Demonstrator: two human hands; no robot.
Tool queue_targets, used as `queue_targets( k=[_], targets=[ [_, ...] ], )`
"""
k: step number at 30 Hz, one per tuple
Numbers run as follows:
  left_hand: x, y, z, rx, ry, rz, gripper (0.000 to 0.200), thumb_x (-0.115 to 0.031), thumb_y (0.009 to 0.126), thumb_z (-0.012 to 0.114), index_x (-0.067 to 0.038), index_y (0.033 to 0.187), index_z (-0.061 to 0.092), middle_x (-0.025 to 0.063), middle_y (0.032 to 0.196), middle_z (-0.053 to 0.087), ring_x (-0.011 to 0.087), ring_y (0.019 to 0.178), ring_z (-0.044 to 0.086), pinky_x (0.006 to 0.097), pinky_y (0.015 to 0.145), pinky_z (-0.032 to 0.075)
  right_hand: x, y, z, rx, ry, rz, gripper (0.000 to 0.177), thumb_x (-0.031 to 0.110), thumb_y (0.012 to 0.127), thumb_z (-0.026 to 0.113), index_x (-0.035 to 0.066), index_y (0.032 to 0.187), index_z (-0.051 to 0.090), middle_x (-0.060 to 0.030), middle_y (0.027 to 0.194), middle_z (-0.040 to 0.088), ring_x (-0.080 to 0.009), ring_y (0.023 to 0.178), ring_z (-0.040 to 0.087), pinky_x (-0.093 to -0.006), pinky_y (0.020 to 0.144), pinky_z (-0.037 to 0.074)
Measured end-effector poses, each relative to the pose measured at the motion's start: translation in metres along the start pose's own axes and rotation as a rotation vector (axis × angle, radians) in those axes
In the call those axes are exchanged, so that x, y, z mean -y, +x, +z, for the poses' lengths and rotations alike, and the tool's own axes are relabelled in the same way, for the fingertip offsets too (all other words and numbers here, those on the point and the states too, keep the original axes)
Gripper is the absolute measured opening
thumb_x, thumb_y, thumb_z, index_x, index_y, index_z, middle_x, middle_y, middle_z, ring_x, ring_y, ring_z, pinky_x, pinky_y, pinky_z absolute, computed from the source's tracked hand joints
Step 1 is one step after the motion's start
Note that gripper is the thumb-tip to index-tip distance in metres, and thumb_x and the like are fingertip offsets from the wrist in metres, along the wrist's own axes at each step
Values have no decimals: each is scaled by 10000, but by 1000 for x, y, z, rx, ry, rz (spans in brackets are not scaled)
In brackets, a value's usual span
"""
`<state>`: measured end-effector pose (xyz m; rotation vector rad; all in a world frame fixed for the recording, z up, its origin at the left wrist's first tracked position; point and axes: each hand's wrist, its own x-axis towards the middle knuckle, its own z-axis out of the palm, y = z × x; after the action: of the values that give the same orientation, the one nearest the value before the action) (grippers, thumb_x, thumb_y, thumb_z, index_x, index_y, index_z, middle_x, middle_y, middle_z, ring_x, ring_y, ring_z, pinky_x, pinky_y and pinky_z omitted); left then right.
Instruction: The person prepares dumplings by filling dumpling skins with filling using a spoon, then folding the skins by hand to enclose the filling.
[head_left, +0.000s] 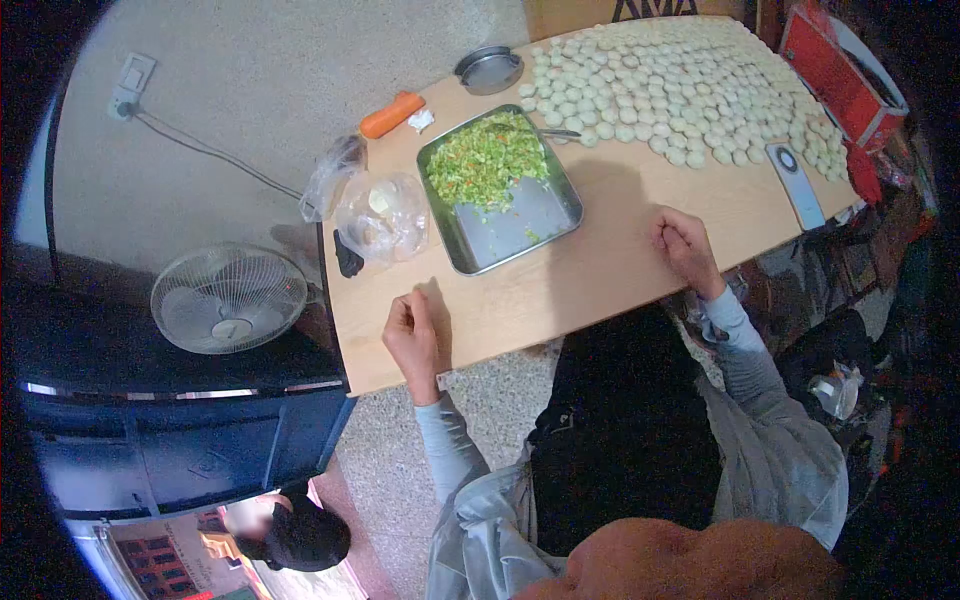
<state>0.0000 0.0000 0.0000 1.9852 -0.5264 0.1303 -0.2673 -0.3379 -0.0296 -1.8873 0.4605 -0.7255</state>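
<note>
My left hand (412, 335) rests on the table near its front left edge, fingers curled into a loose fist with nothing showing in it. My right hand (686, 250) is also closed, resting near the front edge to the right, and no object shows in it. Beyond and between them stands a metal tray (481, 266) with chopped green vegetables (480, 160) flecked with orange, heaped at its far side. A metal utensil handle (560, 133) sticks out over the tray's right rim. Neither hand touches the tray.
Many small pale dough pieces (640, 95) cover the table's far right, with a phone (795, 187) beside them. An orange carrot (391, 115), a round metal dish (489, 70) and a clear plastic bag (385, 220) lie around the tray. A fan (230, 300) stands left.
</note>
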Motion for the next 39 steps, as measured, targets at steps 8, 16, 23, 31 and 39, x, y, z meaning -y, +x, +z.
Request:
queue_targets(
  k=[8,16,23,31,39],
  targets=[
    [-96,118,66,216,146,625,81,-70,848,734,-9,899,718,129,844,676,306,804,641,386,702,505,13,12,3,-28,-229,-90,116,-17,760,465,36,789,564,-99,665,554,-257,623,572,-356,607,460],
    [-78,126,103,81,572,540,283,-73,845,717,6,1093,605,221,1094,622,389,982,625,461,815,505,14,15,7,-55,-145,20,126,32,814,489,33,871,602,-118,740,605,-268,664,601,-364,637,484],
    [-46,97,95,88,309,380,395,19,859,638,-2,1240,535,229,1091,669,404,940,664,467,821,519,44,42,44,100,-60,123,241,205,992,542,19,1126,615,-173,811,665,-345,763,678,-459,695,522],
    [-74,46,78,121,308,188,431,43,870,580,2,1293,510,243,1098,662,391,957,663,463,828,517,51,32,55,88,-142,60,263,264,974,626,5,1013,653,-173,755,672,-340,678,676,-429,629,521],
    [-73,18,78,37,239,114,411,-27,932,628,-26,1328,518,189,1161,704,270,811,717,372,685,571,48,8,44,115,-39,103,253,265,956,679,17,948,632,-138,709,655,-250,602,653,-384,581,515]
  ],
)
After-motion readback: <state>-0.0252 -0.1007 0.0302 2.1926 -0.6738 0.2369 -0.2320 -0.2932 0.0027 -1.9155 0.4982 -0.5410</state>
